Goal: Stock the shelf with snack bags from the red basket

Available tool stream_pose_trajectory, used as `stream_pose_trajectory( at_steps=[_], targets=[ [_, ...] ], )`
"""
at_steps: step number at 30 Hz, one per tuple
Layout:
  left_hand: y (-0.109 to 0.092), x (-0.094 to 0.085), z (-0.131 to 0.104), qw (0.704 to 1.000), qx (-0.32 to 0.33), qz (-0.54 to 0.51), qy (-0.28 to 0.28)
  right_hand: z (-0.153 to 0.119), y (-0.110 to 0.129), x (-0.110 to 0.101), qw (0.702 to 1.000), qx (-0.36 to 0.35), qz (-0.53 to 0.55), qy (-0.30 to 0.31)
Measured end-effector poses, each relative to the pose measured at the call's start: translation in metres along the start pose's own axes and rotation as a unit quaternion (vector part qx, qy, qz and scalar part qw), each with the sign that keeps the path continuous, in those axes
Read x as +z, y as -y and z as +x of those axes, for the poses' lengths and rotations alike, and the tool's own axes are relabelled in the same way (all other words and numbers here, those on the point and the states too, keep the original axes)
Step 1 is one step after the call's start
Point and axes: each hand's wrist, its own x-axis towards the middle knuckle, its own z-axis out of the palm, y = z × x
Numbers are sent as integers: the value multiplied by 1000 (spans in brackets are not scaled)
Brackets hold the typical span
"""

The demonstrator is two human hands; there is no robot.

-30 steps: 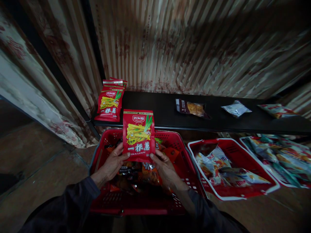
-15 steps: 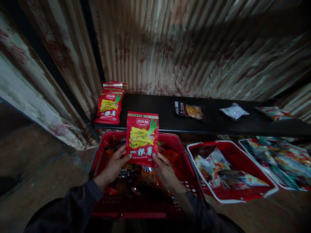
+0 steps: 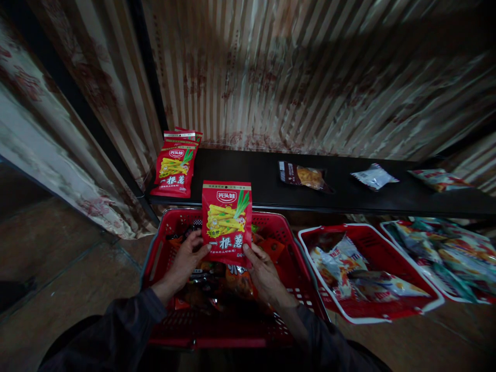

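A red snack bag (image 3: 227, 222) with yellow sticks and a green onion printed on it is held upright, front facing me. My left hand (image 3: 186, 263) pinches its lower left edge, and my right hand (image 3: 264, 268) grips its lower right edge. Both hands are above a red basket (image 3: 155, 258) that holds dark and orange packets (image 3: 240, 281). Similar red bags (image 3: 174, 168) lean in a stack at the left end of the black shelf (image 3: 240, 165).
On the shelf lie a brown packet (image 3: 304, 176), a white packet (image 3: 374, 177) and a red-and-white packet (image 3: 439, 180). A second red basket (image 3: 411, 307) and a third basket (image 3: 420, 276) with snack bags stand at the right. Patterned curtains (image 3: 248, 67) hang behind.
The held bag has shifted very slightly down and left at its top. Both hands keep their hold, and the shelf and baskets look the same.
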Motion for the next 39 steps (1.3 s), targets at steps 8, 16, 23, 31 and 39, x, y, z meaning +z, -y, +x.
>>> stream_pose_trajectory(
  at_steps=[8, 16, 23, 31, 39],
  targets=[
    [5, 0, -3, 993, 66, 81, -57, 1, -8, -3, 997, -54, -60, 10],
    [5, 1, -5, 985, 114, 122, -37, -5, -8, -3, 988, -87, -120, 33],
    [3, 1, -5, 987, 102, 118, -38, -4, -10, -5, 991, -74, -108, 34],
    [3, -2, -1, 988, 103, 107, -44, 0, -13, -8, 991, -72, -113, 16],
    [0, 0, -12, 978, 153, 142, -3, -3, -12, -5, 977, -124, -171, 18]
  ],
)
